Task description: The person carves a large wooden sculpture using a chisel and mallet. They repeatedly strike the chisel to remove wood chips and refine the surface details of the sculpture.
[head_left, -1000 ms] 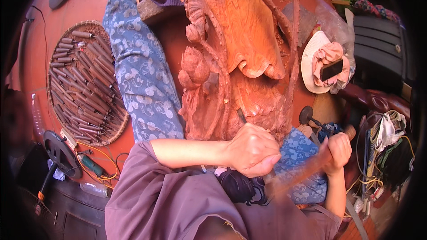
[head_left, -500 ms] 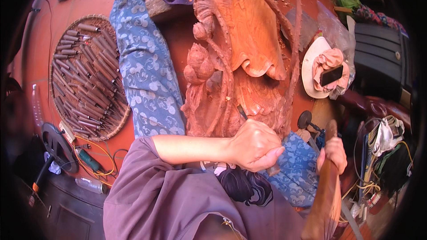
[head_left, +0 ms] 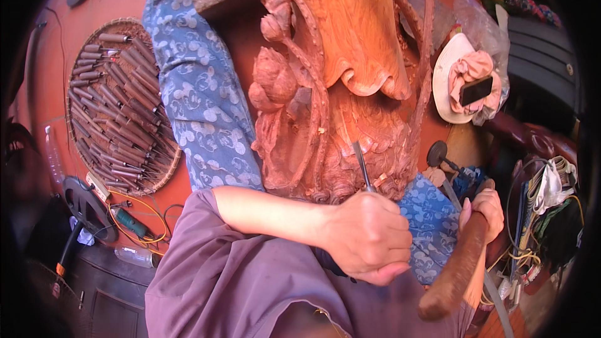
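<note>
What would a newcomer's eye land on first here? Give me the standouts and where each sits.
The big reddish wood carving fills the upper centre, cut with buds and curling stems. Just below it, the left hand grips a chisel whose blade meets the carving's lower edge, while the right hand at the lower right holds a wooden mallet. At the far left, a round woven tray is packed with many more chisels.

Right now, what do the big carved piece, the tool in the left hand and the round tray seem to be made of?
Carved piece: reddish-brown wood, matt, with visible grain and chips. Tool in the left hand: slim grey blade, probably steel; its handle is hidden. Round tray: apparently woven bamboo or wicker, judging by its plaited rim.
</note>
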`<action>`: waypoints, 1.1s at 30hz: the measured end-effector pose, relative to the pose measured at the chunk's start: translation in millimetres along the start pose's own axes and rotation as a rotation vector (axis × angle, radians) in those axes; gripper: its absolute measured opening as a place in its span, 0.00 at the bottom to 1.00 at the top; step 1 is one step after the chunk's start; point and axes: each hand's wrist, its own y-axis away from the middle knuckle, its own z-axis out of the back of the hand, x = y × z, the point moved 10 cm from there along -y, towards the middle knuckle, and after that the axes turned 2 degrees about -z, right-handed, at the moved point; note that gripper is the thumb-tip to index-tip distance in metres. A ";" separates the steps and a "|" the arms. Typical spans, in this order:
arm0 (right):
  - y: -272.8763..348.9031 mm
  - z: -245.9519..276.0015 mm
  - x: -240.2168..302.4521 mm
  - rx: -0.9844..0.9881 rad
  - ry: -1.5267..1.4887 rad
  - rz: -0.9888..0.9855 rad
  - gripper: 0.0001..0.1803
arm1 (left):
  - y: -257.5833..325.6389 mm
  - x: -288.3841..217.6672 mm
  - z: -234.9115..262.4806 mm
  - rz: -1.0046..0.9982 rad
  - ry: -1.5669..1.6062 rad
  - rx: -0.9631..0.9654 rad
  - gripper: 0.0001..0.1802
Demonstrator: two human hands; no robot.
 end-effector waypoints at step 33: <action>-40.1 -9.2 31.0 0.172 0.017 0.144 0.16 | 20.4 43.3 14.6 0.290 0.318 -0.123 0.12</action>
